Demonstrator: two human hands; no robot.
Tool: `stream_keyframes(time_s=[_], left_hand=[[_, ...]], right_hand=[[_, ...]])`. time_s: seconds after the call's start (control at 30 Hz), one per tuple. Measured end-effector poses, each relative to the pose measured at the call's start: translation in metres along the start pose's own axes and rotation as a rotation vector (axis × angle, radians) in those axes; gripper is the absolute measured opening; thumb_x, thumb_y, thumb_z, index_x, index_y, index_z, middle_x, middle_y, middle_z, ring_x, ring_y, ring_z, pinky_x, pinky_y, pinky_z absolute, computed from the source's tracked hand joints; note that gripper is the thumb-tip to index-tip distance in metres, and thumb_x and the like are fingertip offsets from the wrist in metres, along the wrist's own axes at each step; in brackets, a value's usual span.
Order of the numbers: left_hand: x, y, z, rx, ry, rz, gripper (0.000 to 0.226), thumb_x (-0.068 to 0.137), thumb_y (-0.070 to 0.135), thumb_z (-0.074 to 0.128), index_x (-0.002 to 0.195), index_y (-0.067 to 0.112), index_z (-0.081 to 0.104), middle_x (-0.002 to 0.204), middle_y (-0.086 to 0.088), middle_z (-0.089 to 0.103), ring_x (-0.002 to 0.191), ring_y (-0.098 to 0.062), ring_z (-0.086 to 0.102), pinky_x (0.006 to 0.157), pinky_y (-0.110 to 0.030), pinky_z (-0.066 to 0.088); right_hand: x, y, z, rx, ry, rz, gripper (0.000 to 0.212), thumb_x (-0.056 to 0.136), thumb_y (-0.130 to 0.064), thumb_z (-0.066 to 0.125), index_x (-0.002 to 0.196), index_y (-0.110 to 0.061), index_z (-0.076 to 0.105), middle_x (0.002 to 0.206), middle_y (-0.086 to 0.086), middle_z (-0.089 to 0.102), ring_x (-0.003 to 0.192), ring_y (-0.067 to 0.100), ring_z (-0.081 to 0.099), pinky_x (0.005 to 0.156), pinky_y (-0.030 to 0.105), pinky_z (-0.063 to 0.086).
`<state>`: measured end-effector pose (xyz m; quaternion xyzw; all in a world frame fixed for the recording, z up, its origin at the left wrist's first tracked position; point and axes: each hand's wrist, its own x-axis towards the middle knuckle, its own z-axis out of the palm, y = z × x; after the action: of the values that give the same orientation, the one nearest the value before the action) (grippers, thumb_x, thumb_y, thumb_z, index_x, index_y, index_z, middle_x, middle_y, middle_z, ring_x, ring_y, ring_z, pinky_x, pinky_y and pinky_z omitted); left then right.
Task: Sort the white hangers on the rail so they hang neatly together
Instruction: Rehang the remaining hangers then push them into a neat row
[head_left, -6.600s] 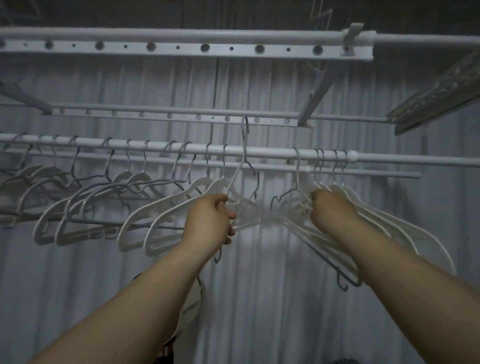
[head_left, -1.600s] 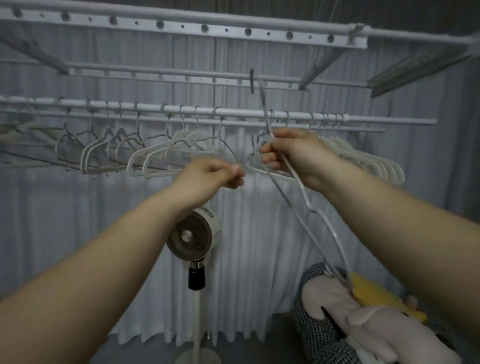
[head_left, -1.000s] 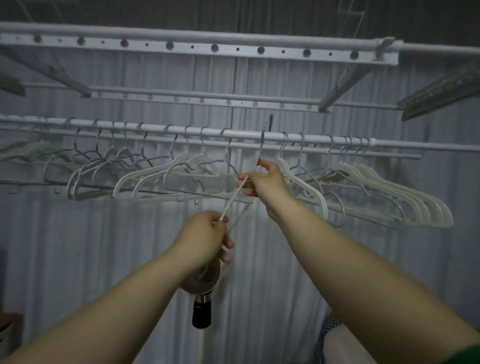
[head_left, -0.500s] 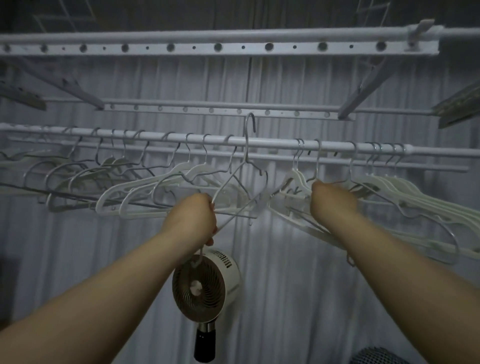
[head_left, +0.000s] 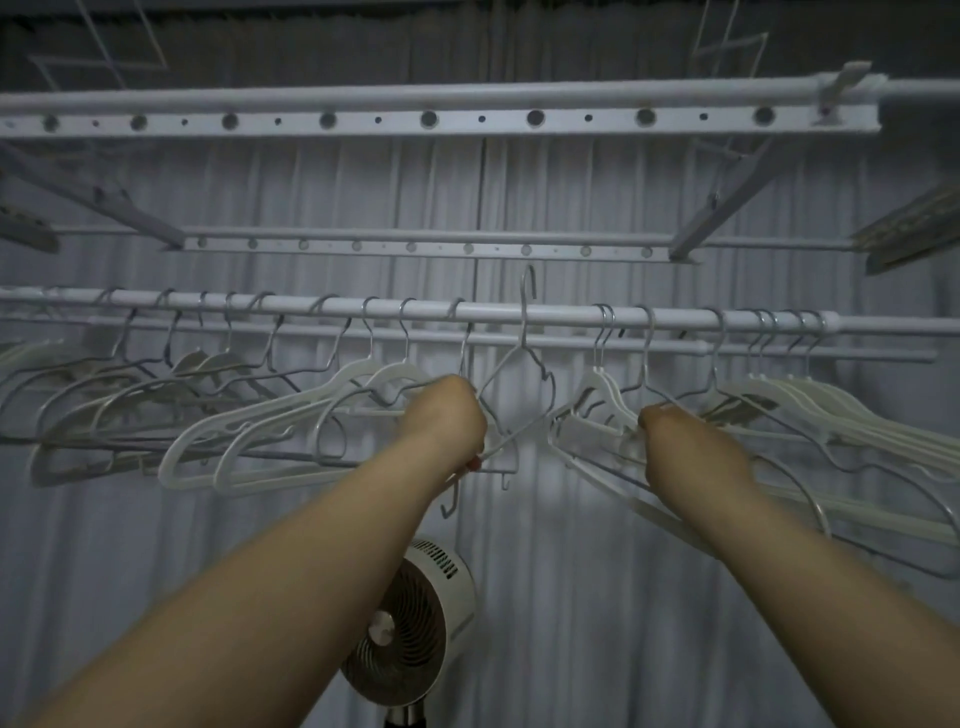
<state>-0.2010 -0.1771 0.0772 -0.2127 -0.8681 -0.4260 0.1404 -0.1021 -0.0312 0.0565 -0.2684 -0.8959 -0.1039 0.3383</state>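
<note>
I see white hangers (head_left: 831, 410) right of my right hand (head_left: 691, 447), grey hangers (head_left: 202, 361) left of my left hand (head_left: 447, 415), white fan (head_left: 441, 587) below.

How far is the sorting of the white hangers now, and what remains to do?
Done: a tight bunch of white hangers hangs at the right of the rail. In hand: the left hand grips a wire hanger, hook above the rail; the right hand reaches among nearby hangers. Remaining: the spread white hangers further left, mixed with grey hangers.
</note>
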Motion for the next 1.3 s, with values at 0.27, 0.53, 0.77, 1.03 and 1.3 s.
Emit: stream_keyframes(time_s=[0.27, 0.53, 0.77, 1.03, 1.3], left_hand=[[0.006, -0.013, 0.013, 0.150, -0.107, -0.066, 0.016, 0.090, 0.003, 0.052, 0.079, -0.006, 0.060, 0.102, -0.020, 0.070, 0.096, -0.030, 0.068, 0.093, -0.041, 0.053], [-0.024, -0.017, -0.007, 0.539, 0.170, 0.239, 0.054, 0.094, 0.049, 0.031, 0.123, 0.009, 0.054, 0.122, -0.011, 0.061, 0.111, -0.027, 0.058, 0.078, -0.031, 0.043], [-0.020, -0.049, -0.053, 0.617, 0.608, 0.448, 0.043, 0.091, 0.036, 0.048, 0.119, 0.005, 0.058, 0.119, -0.016, 0.060, 0.111, -0.036, 0.054, 0.085, -0.042, 0.045], [-0.005, -0.079, -0.056, 0.794, 0.407, 0.220, 0.050, 0.093, 0.040, 0.041, 0.134, 0.011, 0.037, 0.135, -0.009, 0.047, 0.123, -0.028, 0.046, 0.090, -0.038, 0.043], [0.012, -0.090, -0.052, 0.816, 0.419, 0.290, 0.035, 0.096, 0.034, 0.037, 0.116, 0.010, 0.053, 0.112, -0.010, 0.066, 0.105, -0.029, 0.059, 0.075, -0.032, 0.039]], right_hand=[[-0.006, -0.005, 0.004, -0.020, 0.049, 0.004, 0.034, 0.090, 0.001, 0.038, 0.122, -0.005, 0.049, 0.127, 0.013, 0.053, 0.117, 0.027, 0.053, 0.088, 0.034, 0.046], [-0.001, -0.036, -0.003, 0.073, 0.193, -0.100, 0.046, 0.089, -0.007, 0.043, 0.135, -0.015, 0.043, 0.146, 0.008, 0.034, 0.132, 0.028, 0.028, 0.108, 0.036, 0.021], [0.012, -0.084, -0.009, 0.728, 0.124, -0.084, 0.051, 0.094, -0.027, 0.047, 0.140, -0.009, 0.035, 0.145, 0.010, 0.035, 0.134, 0.026, 0.033, 0.107, 0.032, 0.029], [0.022, -0.101, 0.006, 0.825, -0.072, 0.050, 0.073, 0.089, -0.019, 0.056, 0.147, -0.009, 0.013, 0.149, 0.012, 0.021, 0.126, 0.032, 0.043, 0.089, 0.029, 0.042], [0.030, -0.092, 0.017, 1.081, -0.266, 0.223, 0.065, 0.090, 0.006, 0.041, 0.146, -0.014, 0.015, 0.125, 0.020, 0.046, 0.095, 0.031, 0.054, 0.066, 0.040, 0.052]])
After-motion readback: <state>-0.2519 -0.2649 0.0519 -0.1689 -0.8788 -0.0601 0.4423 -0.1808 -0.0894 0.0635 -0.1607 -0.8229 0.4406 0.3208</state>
